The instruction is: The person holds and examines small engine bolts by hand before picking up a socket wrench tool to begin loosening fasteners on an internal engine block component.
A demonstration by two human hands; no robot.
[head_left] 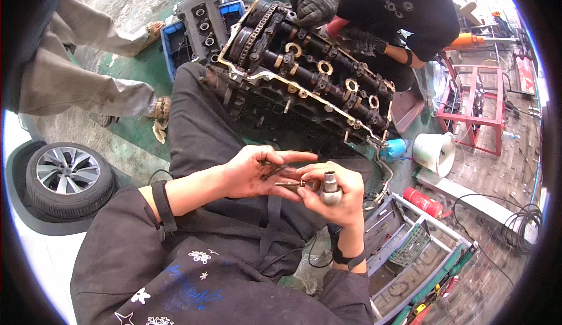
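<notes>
My left hand [249, 173] is turned palm up over my lap, fingers stretched out, with dark bolts [270, 171] lying across the palm and fingers. Close beside it, my right hand [345, 187] is closed round a silver ratchet head with a socket [330, 180] pointing up; its handle is hidden. The thumb and finger of that hand also pinch a thin bolt [288, 184] over my left fingers. Just beyond both hands stands a car engine [304, 73] with its camshafts and timing chain exposed.
A co-worker's gloved hand [318, 6] rests at the engine's far side. The valve cover [205, 25] lies on a blue crate [170, 47]. At right are a tool cart [404, 249], a white bucket [434, 153] and a red metal frame [471, 117]. A wheel [69, 175] lies left; another person's legs [88, 88] stand behind it.
</notes>
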